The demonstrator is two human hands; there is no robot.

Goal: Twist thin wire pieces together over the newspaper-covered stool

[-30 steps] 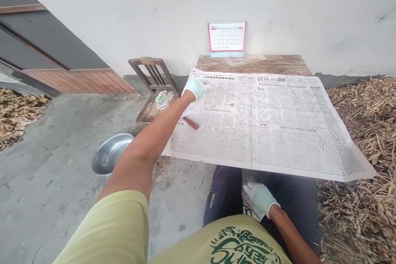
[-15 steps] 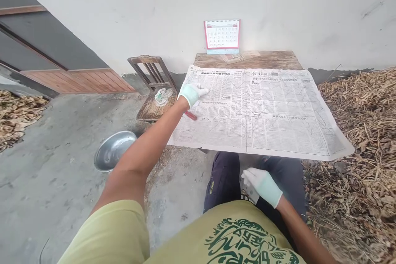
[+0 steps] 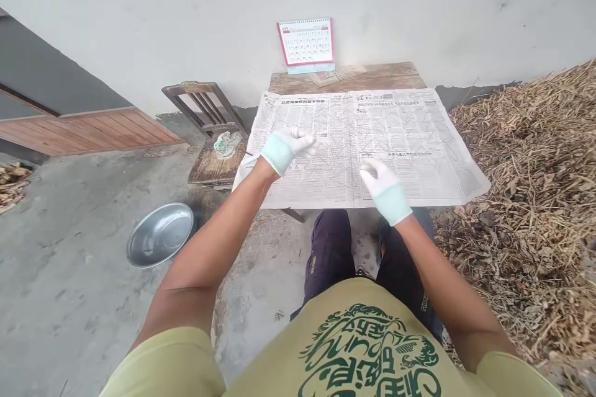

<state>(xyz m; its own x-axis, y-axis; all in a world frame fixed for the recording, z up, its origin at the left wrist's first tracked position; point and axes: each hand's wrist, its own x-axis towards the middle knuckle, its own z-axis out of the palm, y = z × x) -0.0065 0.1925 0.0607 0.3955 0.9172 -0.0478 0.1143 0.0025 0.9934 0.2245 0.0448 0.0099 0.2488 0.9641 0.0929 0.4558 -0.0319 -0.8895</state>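
A wide newspaper lies unfolded over a wooden table, its near edge hanging past the front. My left hand, in a white glove with a pale green cuff, is closed above the newspaper's left half. What its fingers hold cannot be made out. A small pale piece with a thin dark tip shows beside that wrist. Gloved likewise, my right hand hovers over the newspaper's near middle, thumb and fingers apart in a loose curve, with nothing visible between them.
A desk calendar stands at the table's back, against the wall, beside a small printed paper. To the left is a wooden chair bearing a crumpled plastic bag. A metal basin sits on the floor. Dry stalks cover the right.
My right hand has risen from my lap to above the newspaper. My left hand has curled its fingers. The red object by my left wrist no longer shows. The view has shifted.
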